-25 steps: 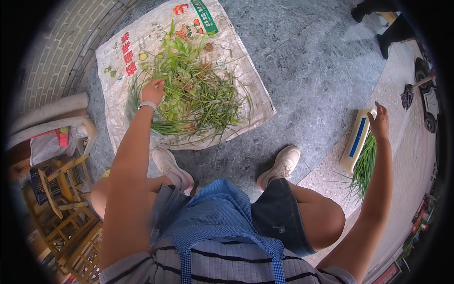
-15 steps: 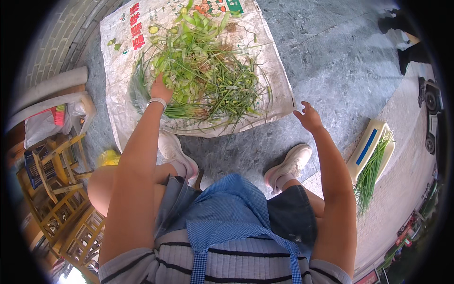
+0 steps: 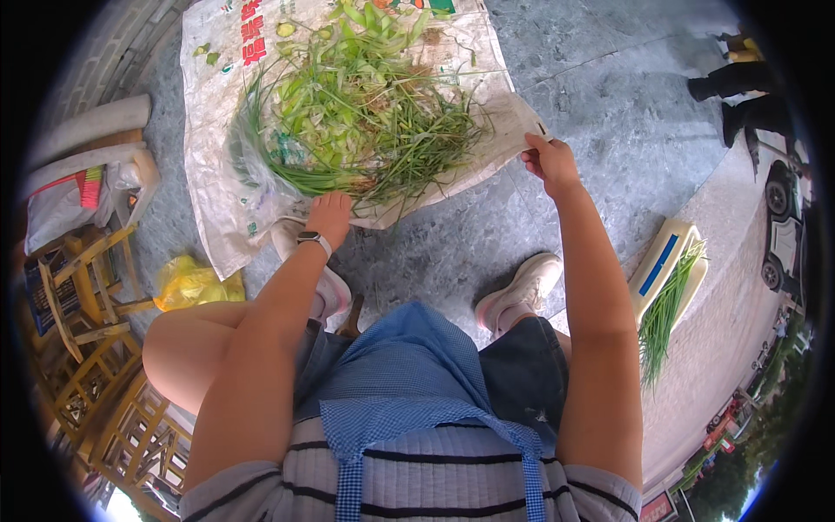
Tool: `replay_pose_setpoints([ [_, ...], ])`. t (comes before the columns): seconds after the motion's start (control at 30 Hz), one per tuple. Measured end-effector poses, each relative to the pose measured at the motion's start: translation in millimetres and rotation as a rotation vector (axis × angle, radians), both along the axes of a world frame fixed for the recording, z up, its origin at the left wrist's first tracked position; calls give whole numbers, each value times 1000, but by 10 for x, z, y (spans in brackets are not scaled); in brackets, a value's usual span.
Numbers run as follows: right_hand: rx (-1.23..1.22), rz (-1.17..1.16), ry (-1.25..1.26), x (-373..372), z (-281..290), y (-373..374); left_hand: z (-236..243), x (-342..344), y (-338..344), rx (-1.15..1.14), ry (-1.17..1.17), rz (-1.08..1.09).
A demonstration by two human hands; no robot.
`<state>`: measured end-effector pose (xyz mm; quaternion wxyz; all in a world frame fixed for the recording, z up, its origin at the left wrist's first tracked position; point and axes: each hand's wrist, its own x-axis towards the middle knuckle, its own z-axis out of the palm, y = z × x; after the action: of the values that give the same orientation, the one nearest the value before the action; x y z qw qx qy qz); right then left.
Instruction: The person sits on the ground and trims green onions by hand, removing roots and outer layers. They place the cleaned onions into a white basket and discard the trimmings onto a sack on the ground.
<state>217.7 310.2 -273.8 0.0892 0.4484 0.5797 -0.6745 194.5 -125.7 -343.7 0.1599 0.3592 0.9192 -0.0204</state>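
Observation:
A white woven sack [image 3: 209, 165] lies spread on the floor, carrying a heap of green leaf trimmings and stringy stalks [image 3: 383, 104]. My right hand [image 3: 551, 163] is closed on the sack's near right corner, which is raised a little. At the sack's near edge, my left hand [image 3: 330, 216] has its fingers curled over the edge, just below the pale root ends of a bundle of green onions [image 3: 304, 180]. Clear plastic film [image 3: 248, 165] wraps the left side of that bundle. My left fingertips are partly hidden.
Beside my left knee lies a yellow plastic bag [image 3: 196, 283]. Wooden chairs [image 3: 91, 304] crowd the left side. At right, a cream plastic container [image 3: 657, 265] has green onions [image 3: 670, 304] lying along it. Dark-clothed legs [image 3: 739, 91] stand farther off; a vehicle [image 3: 783, 226] is beyond.
My left hand has moved from the heap toward me, to the sack's near edge. My right hand has moved up and taken hold of the corner, lifting it slightly.

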Motion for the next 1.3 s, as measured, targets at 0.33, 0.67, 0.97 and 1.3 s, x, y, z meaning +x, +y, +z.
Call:
replay_pose_setpoints([
  [0.33,26,-71,176,-613,445,94,968,-1357,-321,112,129,66],
  [0.67,-114,-229,235,-712,470,-135,560,-448,-189,379,339,-437],
  [0.97,-43,-60,214,-684,708,-431,-185,374,218,-97,48,-451],
  [1.3,-59,-365,133,368,154,-451,-622,652,309,65,-446,108],
])
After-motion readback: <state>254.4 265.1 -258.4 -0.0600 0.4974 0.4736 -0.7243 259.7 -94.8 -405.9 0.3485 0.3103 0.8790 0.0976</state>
